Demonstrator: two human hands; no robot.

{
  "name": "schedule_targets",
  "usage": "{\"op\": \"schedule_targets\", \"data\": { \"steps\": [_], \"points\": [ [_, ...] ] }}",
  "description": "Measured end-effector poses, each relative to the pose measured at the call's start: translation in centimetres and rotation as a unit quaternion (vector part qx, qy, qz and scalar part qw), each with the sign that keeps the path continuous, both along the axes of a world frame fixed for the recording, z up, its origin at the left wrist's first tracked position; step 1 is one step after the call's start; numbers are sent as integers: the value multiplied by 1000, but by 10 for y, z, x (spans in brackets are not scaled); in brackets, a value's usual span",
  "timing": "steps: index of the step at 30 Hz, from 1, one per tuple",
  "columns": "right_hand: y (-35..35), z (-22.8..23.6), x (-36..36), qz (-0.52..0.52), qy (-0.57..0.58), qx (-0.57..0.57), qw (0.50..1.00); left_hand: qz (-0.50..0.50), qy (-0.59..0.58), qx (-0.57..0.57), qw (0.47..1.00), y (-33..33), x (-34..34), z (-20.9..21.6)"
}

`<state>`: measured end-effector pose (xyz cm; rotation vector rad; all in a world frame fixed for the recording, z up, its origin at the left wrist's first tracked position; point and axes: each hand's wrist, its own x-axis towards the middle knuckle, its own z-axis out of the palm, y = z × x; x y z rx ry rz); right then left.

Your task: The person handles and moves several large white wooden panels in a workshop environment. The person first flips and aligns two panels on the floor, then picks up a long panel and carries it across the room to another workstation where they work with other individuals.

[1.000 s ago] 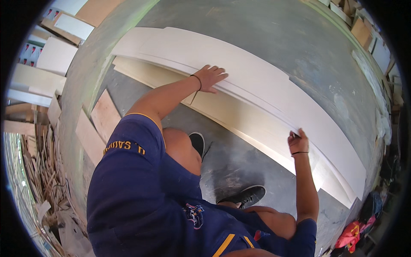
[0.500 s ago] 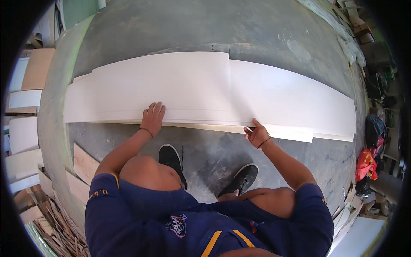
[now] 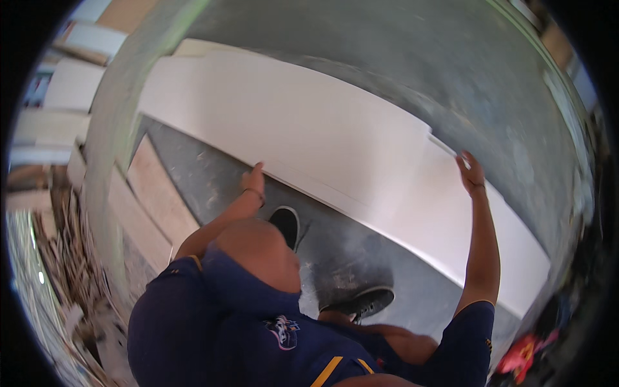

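Note:
Long white panels (image 3: 303,122) lie overlapped on the concrete floor, slanting from upper left to lower right. My left hand (image 3: 254,182) is at the near edge of the top panel, its fingers closed about that edge. Across the panels, my right hand (image 3: 472,173) is at the far edge, beside the step where one panel ends on another. Its fingers are curled, and a small white thing shows between them, too blurred to name.
Bare boards (image 3: 158,187) lie on the floor at the left, near a heap of thin wood offcuts (image 3: 68,271). More panels (image 3: 74,84) stand along the left side. A red bag (image 3: 516,358) is at the lower right. My black shoes (image 3: 367,302) stand close to the panels.
My right hand has gone from the near edge to the far edge of the panels. My left hand has drawn back from the panel's top to its near edge. The view has turned.

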<state>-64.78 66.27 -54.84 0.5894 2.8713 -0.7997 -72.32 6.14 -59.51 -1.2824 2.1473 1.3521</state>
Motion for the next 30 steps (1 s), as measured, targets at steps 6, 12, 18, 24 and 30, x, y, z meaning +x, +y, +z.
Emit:
{"op": "schedule_targets", "data": {
  "steps": [6, 12, 18, 24, 30],
  "points": [
    [-29, -34, -11, -44, -151, 176, 972, 182, 59, 228, 955, 18, -39, 28],
    [-15, -13, -15, 15, -196, 169, 966, 180, 97, 252, 946, 22, -41, 29],
    [-25, 10, -23, 43, -228, 157, 960, 236, 87, 296, 922, 13, -48, 35],
    [-37, 16, -15, 47, -234, 138, 961, 230, 48, 325, 916, 12, -48, 46],
    [-60, 14, 29, 35, -229, 111, 967, 245, 54, 343, 905, 0, -40, 43]
  ]
}}
